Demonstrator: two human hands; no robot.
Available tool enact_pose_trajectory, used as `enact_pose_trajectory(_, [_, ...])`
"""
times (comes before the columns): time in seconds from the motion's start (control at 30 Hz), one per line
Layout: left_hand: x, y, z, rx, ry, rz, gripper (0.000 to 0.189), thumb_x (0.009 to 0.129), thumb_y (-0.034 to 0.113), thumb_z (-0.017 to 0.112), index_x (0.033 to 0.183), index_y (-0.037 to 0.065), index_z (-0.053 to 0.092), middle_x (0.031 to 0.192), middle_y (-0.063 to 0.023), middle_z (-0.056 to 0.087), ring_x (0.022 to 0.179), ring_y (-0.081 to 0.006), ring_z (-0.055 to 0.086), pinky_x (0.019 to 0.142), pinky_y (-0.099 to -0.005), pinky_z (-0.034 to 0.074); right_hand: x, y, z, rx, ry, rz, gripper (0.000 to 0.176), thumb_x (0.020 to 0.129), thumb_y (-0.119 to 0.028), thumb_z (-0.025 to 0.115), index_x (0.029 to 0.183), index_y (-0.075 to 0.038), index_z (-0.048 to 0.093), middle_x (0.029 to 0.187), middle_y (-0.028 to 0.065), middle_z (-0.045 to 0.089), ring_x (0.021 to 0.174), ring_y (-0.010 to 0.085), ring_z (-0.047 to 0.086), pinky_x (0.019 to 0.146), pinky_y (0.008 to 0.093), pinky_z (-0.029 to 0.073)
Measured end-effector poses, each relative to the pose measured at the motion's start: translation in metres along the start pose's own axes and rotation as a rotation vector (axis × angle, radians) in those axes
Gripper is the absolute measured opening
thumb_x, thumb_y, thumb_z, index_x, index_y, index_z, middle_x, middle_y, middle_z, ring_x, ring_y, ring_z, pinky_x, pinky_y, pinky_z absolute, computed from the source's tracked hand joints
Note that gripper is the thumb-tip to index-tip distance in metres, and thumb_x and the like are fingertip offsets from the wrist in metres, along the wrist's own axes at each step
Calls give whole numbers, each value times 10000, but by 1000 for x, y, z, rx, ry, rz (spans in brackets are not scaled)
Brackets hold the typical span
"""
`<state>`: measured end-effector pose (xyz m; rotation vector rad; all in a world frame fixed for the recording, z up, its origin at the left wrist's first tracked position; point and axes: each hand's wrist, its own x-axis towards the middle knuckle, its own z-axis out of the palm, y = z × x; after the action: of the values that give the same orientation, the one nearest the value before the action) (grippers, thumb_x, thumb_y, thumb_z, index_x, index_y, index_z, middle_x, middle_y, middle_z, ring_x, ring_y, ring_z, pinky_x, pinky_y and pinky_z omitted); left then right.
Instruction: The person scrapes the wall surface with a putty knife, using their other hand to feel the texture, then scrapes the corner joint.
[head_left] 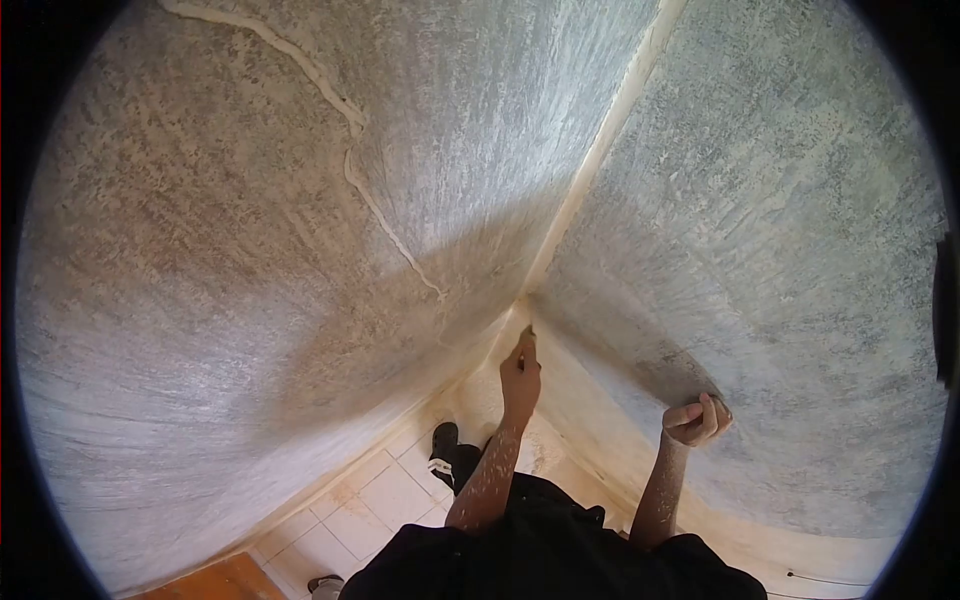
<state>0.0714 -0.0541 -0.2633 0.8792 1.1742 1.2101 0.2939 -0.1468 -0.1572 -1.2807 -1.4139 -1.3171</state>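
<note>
Near the corner where two grey mottled walls meet, my left hand (521,374) is closed in a pinch, with a small dark tip at its fingers too small to make out. A pale strip (598,150) runs up the corner above it. My right hand (697,420) is to the right, beside the right wall (740,240), its fingers curled in; what they hold, if anything, is hidden. White specks cover both forearms. On the left wall (200,250), a pale filled crack line (380,215) runs down toward the corner.
Below is a floor of pale tiles (362,505), with a dark shoe (445,438) on it and another shoe (325,583) lower left. An orange-brown surface (215,582) lies at the bottom left. A thin dark cable (830,580) shows at the lower right.
</note>
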Motion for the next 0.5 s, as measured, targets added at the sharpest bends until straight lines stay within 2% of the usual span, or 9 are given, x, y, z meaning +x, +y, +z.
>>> enact_pose_trajectory(0.1, [3, -7, 10, 18, 52, 179, 434, 1049, 291, 468, 1375, 15, 548, 633, 50, 386, 545, -36, 340, 468, -254, 298, 2, 3, 5, -12, 14, -14, 148, 983, -150, 443, 986, -74, 570, 863, 52, 532, 683, 185, 519, 645, 336, 410])
enact_pose_trajectory(0.2, [4, 8, 0, -73, 7, -59, 448, 1046, 303, 477, 1380, 11, 541, 633, 44, 390, 544, -41, 349, 479, -247, 305, 2, 1, 2, -29, 2, -8, 151, 981, -154, 448, 977, -70, 573, 854, 58, 538, 666, 187, 518, 640, 336, 408])
enact_pose_trajectory(0.3, [-15, 7, 2, -50, -72, -104, 474, 1042, 337, 487, 1375, 4, 542, 626, 47, 392, 541, -49, 356, 490, -240, 310, 3, 3, 8, -11, 41, -22, 154, 981, -161, 453, 980, -66, 574, 848, 61, 538, 656, 188, 515, 639, 334, 407])
enact_pose_trajectory(0.4, [14, 1, -8, -68, -16, -285, 479, 1041, 349, 491, 1369, 6, 551, 645, 44, 415, 560, -51, 373, 513, -237, 333, -1, 0, -2, -21, 16, -23, 152, 980, -161, 457, 984, -65, 574, 848, 63, 539, 654, 188, 515, 636, 331, 405])
enact_pose_trajectory(0.43, [9, -4, -1, -61, 36, -156, 468, 1042, 348, 488, 1370, 20, 557, 659, 46, 417, 570, -49, 376, 528, -242, 350, 1, -1, -2, -22, 16, -22, 150, 980, -161, 457, 984, -66, 574, 851, 63, 539, 655, 187, 516, 637, 331, 403])
enact_pose_trajectory(0.5, [-10, -6, 10, -71, 20, -92, 467, 1026, 399, 507, 1304, 38, 607, 607, 63, 419, 482, -28, 350, 428, -226, 289, 2, 0, 5, -22, 26, -22, 147, 979, -161, 458, 982, -68, 572, 854, 64, 541, 659, 185, 519, 640, 330, 400])
